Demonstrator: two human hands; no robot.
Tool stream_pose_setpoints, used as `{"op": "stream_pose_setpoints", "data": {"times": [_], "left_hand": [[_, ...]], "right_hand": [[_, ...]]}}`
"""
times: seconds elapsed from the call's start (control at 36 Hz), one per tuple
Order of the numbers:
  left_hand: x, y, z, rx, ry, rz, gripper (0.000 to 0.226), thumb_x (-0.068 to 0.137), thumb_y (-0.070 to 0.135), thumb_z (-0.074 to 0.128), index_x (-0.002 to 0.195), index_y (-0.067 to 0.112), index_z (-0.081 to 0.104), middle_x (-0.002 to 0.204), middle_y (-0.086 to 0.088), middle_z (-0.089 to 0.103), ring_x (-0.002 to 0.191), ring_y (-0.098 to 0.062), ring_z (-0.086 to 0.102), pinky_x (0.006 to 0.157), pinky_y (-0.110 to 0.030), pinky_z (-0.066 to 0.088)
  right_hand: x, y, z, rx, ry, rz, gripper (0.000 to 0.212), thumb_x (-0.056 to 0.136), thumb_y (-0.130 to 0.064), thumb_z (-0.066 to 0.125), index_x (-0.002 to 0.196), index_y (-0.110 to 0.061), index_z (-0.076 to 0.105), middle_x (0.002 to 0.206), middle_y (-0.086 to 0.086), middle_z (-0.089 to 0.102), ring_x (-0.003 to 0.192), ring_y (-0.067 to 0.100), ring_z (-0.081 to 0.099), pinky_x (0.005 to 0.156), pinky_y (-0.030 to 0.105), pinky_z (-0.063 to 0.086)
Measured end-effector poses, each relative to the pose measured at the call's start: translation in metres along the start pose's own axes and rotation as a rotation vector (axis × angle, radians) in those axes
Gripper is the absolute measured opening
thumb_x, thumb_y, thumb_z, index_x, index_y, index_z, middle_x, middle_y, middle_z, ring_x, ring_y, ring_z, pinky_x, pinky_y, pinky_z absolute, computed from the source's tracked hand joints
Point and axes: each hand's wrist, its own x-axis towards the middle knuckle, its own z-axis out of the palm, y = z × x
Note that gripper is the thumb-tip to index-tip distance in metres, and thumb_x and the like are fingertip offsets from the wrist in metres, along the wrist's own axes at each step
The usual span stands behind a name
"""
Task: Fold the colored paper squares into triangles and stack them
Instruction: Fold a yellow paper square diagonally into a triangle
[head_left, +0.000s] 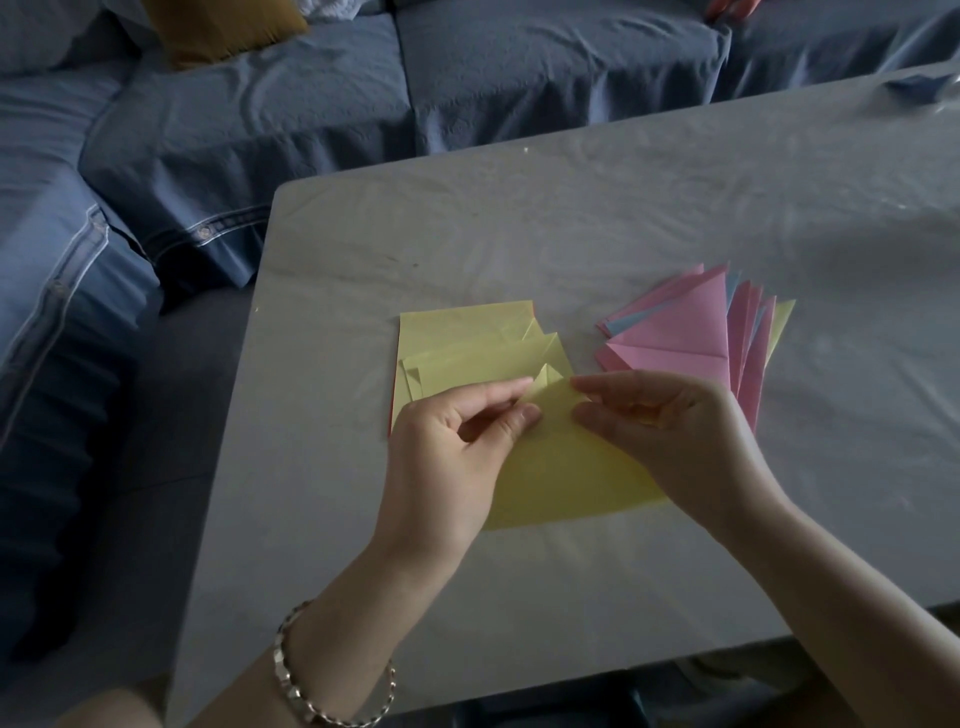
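Table (571, 234): hands (452, 441) (670, 426) pinch-tight on yellow sheet (561, 467)

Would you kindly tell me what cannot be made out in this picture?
Head view only.
yellow sheet: edges partly covered by the left hand and right hand.
stack of yellow squares: count unclear, near part behind the left hand.
pile of folded triangles: count too fine, near edge behind the right hand.
blue object at the table's far corner: blurred, cut by the frame edge.
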Motion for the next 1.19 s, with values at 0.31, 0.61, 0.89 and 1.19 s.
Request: {"op": "stream_pose_setpoints", "data": {"times": [0.31,0.61,0.89,1.19], "left_hand": [[0.0,-0.002,0.0,-0.01,-0.046,-0.037,0.027,0.077,0.006,0.07,0.083,0.032,0.067,0.07,0.013,0.067,0.066,0.006,0.061,0.065,-0.004,0.042],[0.014,-0.001,-0.002,0.077,-0.117,-0.051,0.022,0.076,0.011,0.073,0.078,0.032,0.068,0.071,0.018,0.068,0.068,0.004,0.064,0.068,-0.007,0.047],[0.016,0.003,-0.003,0.089,-0.157,-0.045,0.02,0.077,0.012,0.072,0.069,0.03,0.068,0.066,0.012,0.069,0.063,0.001,0.062,0.062,-0.01,0.048],[0.027,-0.011,-0.003,0.2,-0.28,-0.231,0.02,0.079,0.011,0.07,0.062,0.021,0.066,0.053,0.009,0.063,0.048,-0.003,0.06,0.051,-0.02,0.05]], "right_hand": [[0.0,-0.003,-0.001,-0.047,-0.033,0.022,0.028,0.072,-0.012,0.074,0.07,-0.039,0.068,0.069,-0.007,0.07,0.063,0.0,0.059,0.066,0.013,0.049],[0.008,0.0,-0.004,-0.153,-0.106,-0.038,0.04,0.071,-0.015,0.076,0.065,-0.053,0.067,0.082,-0.004,0.071,0.073,0.01,0.064,0.078,0.024,0.05],[0.012,0.005,-0.007,-0.19,-0.107,-0.04,0.032,0.068,-0.014,0.078,0.062,-0.043,0.067,0.076,-0.01,0.07,0.066,0.004,0.061,0.072,0.016,0.049],[0.032,0.008,-0.007,-0.928,-0.172,-0.612,0.021,0.074,-0.029,0.068,0.091,-0.018,0.073,0.086,-0.007,0.07,0.09,0.016,0.062,0.089,0.031,0.043]]}}
